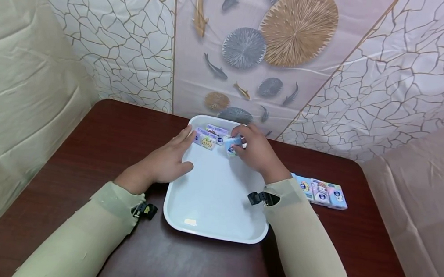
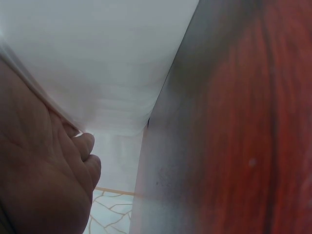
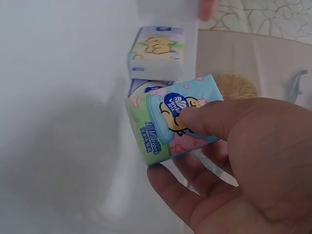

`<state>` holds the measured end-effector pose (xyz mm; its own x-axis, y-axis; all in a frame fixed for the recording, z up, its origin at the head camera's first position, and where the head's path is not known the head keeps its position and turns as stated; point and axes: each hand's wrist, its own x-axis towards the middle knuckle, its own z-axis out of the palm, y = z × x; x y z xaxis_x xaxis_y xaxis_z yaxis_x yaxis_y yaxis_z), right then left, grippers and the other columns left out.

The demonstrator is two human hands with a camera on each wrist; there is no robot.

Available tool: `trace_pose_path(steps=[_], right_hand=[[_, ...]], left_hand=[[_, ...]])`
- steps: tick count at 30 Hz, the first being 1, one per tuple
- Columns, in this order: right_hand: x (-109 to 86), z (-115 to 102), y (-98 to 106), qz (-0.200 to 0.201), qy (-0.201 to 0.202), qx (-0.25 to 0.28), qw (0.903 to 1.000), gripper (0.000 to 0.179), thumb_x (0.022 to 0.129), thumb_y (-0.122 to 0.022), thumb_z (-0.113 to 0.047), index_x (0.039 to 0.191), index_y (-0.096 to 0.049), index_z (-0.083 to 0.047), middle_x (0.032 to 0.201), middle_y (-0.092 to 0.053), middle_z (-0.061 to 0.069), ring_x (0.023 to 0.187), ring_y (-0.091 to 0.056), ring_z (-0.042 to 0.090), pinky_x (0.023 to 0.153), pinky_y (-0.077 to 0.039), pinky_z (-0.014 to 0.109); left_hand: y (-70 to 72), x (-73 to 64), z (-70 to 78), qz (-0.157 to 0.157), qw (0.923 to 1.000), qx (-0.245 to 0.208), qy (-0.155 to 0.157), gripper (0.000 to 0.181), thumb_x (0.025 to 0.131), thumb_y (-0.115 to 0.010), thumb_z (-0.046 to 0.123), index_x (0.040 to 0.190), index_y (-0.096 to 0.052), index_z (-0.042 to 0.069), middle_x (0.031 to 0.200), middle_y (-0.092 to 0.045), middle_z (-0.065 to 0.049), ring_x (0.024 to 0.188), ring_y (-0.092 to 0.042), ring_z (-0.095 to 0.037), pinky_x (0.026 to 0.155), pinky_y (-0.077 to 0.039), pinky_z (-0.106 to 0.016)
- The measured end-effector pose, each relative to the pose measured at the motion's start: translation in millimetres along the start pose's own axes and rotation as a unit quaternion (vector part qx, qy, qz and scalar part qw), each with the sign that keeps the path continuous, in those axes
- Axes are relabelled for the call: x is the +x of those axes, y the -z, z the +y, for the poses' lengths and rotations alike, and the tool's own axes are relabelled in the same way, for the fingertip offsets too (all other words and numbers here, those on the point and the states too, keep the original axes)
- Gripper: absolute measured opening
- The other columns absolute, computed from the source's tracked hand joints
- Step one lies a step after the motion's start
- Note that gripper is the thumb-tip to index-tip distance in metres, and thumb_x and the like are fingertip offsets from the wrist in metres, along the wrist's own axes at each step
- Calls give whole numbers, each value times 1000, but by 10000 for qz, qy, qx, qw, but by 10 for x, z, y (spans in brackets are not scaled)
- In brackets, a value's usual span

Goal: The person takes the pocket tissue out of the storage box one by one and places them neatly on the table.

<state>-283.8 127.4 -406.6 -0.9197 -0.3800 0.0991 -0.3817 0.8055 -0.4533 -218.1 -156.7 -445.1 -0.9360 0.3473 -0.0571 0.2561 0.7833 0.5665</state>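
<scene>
A pocket tissue pack [image 3: 165,119] with a blue, pink and green cartoon print is pinched between the thumb and fingers of my right hand [image 1: 259,153]. It is held tilted at the far end of a white tray [image 1: 217,195]. Beside it in the tray lie a purple pack with a yellow cartoon figure [image 1: 206,140] and another purple pack [image 1: 218,130], partly covered in the right wrist view. My left hand [image 1: 166,160] lies along the tray's left rim, fingers extended and thumb spread, holding no pack.
Several more tissue packs [image 1: 320,192] lie in a row on the dark wooden table [image 1: 355,242], right of the tray and partly behind the right forearm. A patterned cloth [image 1: 234,91] hangs behind the table's far edge.
</scene>
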Motion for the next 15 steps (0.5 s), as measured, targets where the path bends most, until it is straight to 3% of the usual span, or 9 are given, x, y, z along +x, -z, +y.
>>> trace_pose_path(steps=[15], right_hand=[[-333, -193, 290, 435, 266, 114, 9986, 37, 101, -71, -28, 137, -62, -28, 145, -54, -4, 111, -62, 17, 75, -61, 34]], left_hand=[[4, -3, 19, -7, 10000, -42, 31, 92, 100, -57, 42, 170, 1, 27, 177, 17, 11, 166, 4, -22, 129, -19, -58]])
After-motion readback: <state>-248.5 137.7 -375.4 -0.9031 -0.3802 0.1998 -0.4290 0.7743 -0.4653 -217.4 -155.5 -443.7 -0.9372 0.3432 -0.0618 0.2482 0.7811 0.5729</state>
